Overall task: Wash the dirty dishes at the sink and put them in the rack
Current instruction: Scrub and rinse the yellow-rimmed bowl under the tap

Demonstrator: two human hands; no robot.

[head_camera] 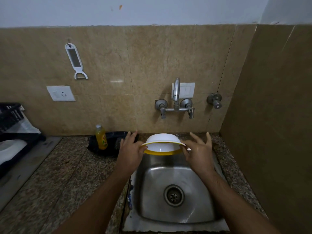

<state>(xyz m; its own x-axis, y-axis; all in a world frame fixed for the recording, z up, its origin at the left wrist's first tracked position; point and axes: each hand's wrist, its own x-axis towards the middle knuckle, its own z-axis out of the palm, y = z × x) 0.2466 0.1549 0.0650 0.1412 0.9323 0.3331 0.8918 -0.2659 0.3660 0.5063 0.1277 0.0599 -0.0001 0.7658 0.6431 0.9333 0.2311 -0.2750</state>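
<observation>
Both hands hold one white plastic bowl with a yellow rim (163, 144) above the far edge of the stainless steel sink basin (175, 191). The bowl is tilted, its opening facing toward the camera and down; the interior that shows is white, and no contents can be made out. Left hand (130, 149) pinches the left rim, thumb on the edge, the other fingers stretched out behind. Right hand (198, 149) pinches the right rim between thumb and forefinger, remaining fingers spread and raised. The basin holds no dishes; only its round metal drain strainer (173, 195) shows at the bottom. The chrome wall-mounted tap (176, 97) stands above the bowl on the beige tiled wall; no water stream is visible. On the speckled granite desk (55, 179), left of the sink, a black plastic tray (108, 141) contains a yellow dish-soap bottle (101, 137), upright, and a dark scrubber (119, 143) just beside it. At the far left edge sits a black dish rack (11, 125) with a white dish (10, 149) in it; what kind of dish cannot be told. A white hand grater with peeler end (75, 60) hangs on the wall above a white power socket (60, 93).
</observation>
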